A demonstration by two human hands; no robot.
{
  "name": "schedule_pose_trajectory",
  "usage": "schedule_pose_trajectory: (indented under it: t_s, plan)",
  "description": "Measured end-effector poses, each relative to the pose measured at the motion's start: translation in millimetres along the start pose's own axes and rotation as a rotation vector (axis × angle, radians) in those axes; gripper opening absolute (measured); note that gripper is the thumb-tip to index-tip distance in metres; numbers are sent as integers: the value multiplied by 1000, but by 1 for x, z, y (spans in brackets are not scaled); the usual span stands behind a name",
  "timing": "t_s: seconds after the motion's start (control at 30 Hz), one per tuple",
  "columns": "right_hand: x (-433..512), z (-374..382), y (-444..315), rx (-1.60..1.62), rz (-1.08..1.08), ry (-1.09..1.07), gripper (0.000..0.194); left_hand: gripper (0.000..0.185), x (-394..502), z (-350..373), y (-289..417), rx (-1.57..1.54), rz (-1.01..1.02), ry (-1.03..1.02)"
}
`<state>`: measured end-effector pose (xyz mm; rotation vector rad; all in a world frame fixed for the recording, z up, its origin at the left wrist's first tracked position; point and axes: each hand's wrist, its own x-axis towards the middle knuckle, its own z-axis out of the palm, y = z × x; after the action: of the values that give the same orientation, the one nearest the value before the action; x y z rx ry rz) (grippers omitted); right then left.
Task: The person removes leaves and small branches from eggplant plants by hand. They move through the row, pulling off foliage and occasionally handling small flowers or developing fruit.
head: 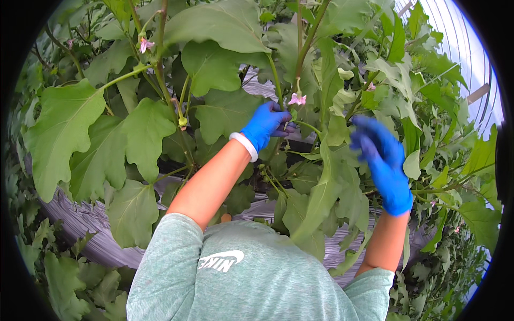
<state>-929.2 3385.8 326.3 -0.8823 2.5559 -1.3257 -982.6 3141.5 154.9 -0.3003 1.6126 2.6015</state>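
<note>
My left hand (268, 123), in a blue glove with a white band at the wrist, has its fingers closed around a small part of an eggplant plant, at a green stem (276, 78); what exactly lies between the fingertips is partly hidden. Just above and right of it hangs a pink eggplant flower (297, 98). My right hand (379, 162), also blue-gloved and somewhat blurred, is raised among the leaves to the right, its fingers apart from the thumb. Nothing shows in it. A long curled leaf (321, 192) hangs between the two hands.
Broad eggplant leaves (64, 132) fill the left side, with another pink flower (145, 45) above. Silvery plastic mulch film (96, 236) covers the ground below. Dense foliage stands at the right, before a greenhouse wall (461, 36) of translucent film. A stem with a withered blossom (182, 121) rises left of centre.
</note>
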Motion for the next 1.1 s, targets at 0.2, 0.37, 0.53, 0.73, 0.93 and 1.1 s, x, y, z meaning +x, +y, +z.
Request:
schedule_pose_trajectory:
  t_s: [0.2,0.37,0.53,0.73,0.93,1.1]
  plan:
    - [128,20,20,498,-114,157,40,29,3,-5,-8,252,177,-122]
    - [167,25,19,710,-76,50,31,48,-2,-17,-12,1273,559,-39]
    - [184,31,7,579,-112,84,25,53,-30,-11,27,1662,394,-155]
    - [200,38,22,598,47,320,32,21,-73,50,129,725,702,-518]
    - [158,52,30,759,-120,422,39,50,-42,104,202,795,967,-393]
    - [127,57,25,644,-227,494,38,56,-36,102,218,773,891,-382]
